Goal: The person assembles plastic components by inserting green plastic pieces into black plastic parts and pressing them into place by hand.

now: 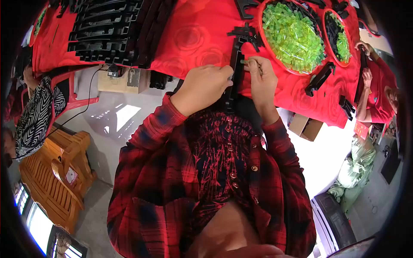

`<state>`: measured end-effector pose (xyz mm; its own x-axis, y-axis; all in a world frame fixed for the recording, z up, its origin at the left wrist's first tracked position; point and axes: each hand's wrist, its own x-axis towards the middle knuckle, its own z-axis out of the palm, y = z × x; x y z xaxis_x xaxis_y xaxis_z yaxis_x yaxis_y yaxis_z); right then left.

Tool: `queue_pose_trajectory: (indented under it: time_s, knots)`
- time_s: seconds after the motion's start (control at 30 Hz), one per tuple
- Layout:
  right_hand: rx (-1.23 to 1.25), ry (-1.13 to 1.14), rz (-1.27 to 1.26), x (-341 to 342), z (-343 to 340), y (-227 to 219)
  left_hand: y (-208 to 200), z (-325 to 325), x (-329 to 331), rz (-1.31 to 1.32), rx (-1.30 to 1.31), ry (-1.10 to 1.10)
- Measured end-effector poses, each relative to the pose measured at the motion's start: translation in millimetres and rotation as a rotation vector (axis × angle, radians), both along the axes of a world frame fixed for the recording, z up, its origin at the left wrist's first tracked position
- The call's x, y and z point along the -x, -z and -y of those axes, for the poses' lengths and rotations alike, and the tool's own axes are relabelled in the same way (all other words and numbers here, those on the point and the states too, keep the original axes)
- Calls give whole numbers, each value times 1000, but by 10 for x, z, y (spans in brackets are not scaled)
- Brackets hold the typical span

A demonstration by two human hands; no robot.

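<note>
Black plastic strip [235, 73] is lying between both hands at the surface [193, 38] edge; left hand [205, 86] is gripping it, right hand [262, 79] is pinching a green piece [245, 62].

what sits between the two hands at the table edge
In the head view, a long black plastic strip runs upright between the left hand and the right hand. The right fingers pinch a small green piece against it.

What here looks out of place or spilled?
Little stands out. A few loose black parts lie scattered on the red cloth beside the bowl of green pieces. Nothing looks spilled; both hands hold the long black strip.
</note>
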<state>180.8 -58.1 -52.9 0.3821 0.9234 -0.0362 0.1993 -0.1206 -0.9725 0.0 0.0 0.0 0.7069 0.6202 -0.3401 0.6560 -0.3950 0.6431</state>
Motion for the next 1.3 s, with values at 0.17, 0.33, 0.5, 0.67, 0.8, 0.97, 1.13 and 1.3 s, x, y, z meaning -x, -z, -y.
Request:
queue_pose_trajectory:
  time_s: [0.17,0.33,0.5,0.67,0.8,0.97,1.13,1.3]
  knots:
    - [3,-17,-80,28,6,-46,-34,-44,-39,370,-309,-8]
    - [-19,33,-95,-37,-12,-70,125,-204,-45,442,-434,104]
    - [-46,138,-143,-189,8,-168,245,-296,-67,418,-519,197]
    - [-68,128,-65,-247,31,-265,233,-310,-44,323,-573,199]
    - [-87,116,-9,-182,37,-405,228,-267,-4,325,-613,97]
    - [-37,61,95,-137,65,-484,363,-175,62,294,-669,-104]
    - [-136,-110,672,-154,83,-339,387,-90,61,299,-641,-190]
    - [-149,-138,768,-138,88,-245,423,-74,143,315,-538,-215]
